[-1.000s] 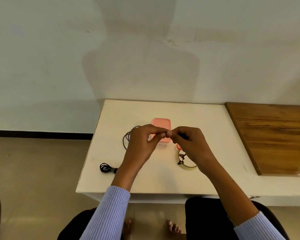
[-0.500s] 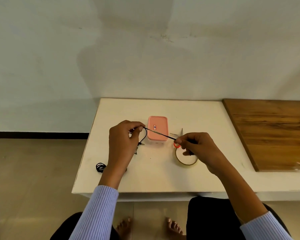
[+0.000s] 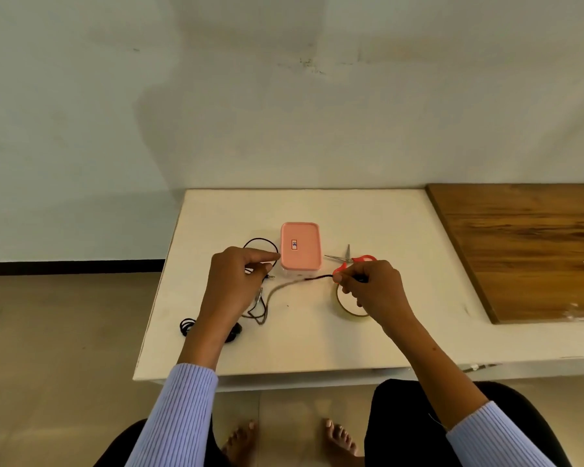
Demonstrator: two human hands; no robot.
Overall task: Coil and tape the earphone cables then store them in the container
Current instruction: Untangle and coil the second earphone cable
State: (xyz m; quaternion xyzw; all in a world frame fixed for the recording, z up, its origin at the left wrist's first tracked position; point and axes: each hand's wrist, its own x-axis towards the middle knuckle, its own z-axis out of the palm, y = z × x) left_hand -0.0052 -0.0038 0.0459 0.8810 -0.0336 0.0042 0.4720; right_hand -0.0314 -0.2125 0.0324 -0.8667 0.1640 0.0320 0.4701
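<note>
On white table [image 3: 317,345], pink container [image 3: 300,246] lidded, contents hidden, both hands' fingers [image 3: 343,277] pinching earphone cable [image 3: 314,278]

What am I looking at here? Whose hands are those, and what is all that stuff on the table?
There is no machine here, just a person. The picture comes from a camera worn on the person's head, looking down, so you see their own arms in striped sleeves. They sit at a white table. The left hand and the right hand each pinch a black earphone cable that runs between them and sags. On the table stand a pink container with its lid on, red-handled scissors beside it, and a tape roll partly under the right hand. Another cable bundle, already coiled, lies near the left wrist.
</note>
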